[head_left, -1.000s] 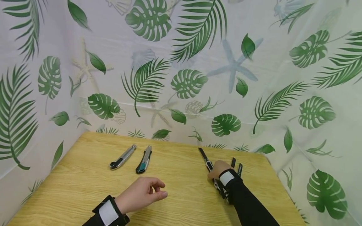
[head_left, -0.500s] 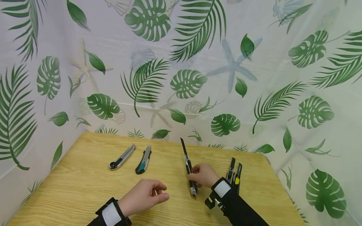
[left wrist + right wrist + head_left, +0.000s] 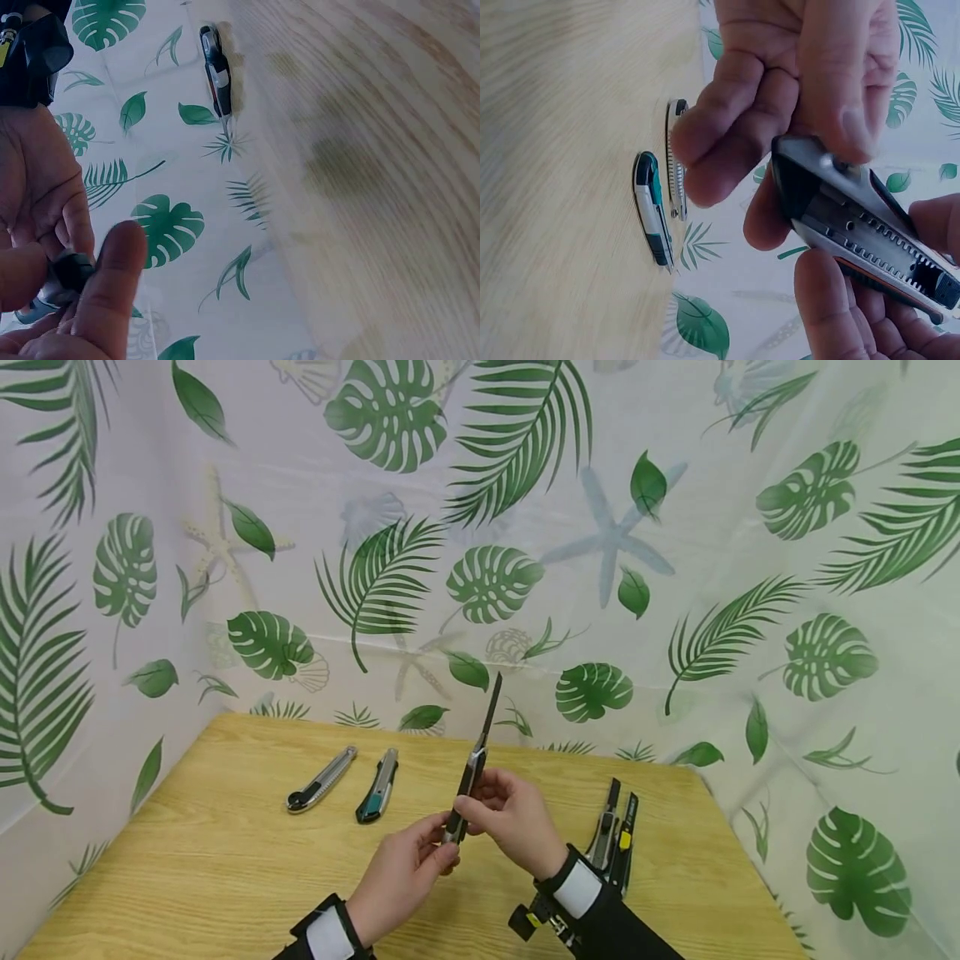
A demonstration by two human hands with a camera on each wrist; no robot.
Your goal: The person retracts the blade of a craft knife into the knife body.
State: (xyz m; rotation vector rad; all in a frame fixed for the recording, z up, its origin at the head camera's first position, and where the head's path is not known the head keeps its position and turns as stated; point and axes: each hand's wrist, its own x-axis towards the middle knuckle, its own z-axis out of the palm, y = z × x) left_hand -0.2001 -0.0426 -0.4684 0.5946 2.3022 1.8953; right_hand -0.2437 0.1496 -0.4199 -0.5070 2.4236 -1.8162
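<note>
A black-and-silver utility knife (image 3: 471,772) stands tilted above the table, its long dark blade extended up and away. My right hand (image 3: 521,827) grips the handle's middle between thumb and fingers. At the lower end, my left hand (image 3: 401,872) pinches the butt. The right wrist view shows the knife handle (image 3: 862,225) close up, with a toothed slide channel; the left thumb presses on its end. In the left wrist view, left-hand fingers (image 3: 112,292) surround the dark knife end (image 3: 71,271), and most of the handle is hidden.
On the wooden table (image 3: 187,860), a silver utility knife (image 3: 321,781) and a teal-and-black one (image 3: 377,787) lie at the left. Two more, one silver-black (image 3: 603,831) and one black-yellow (image 3: 624,843), lie right, partly behind the right forearm. A leaf-patterned curtain (image 3: 420,577) stands behind.
My right hand has lifted the utility knife from beside the right-hand pair and brought it left and up. My left hand has moved right and taken its lower end.
</note>
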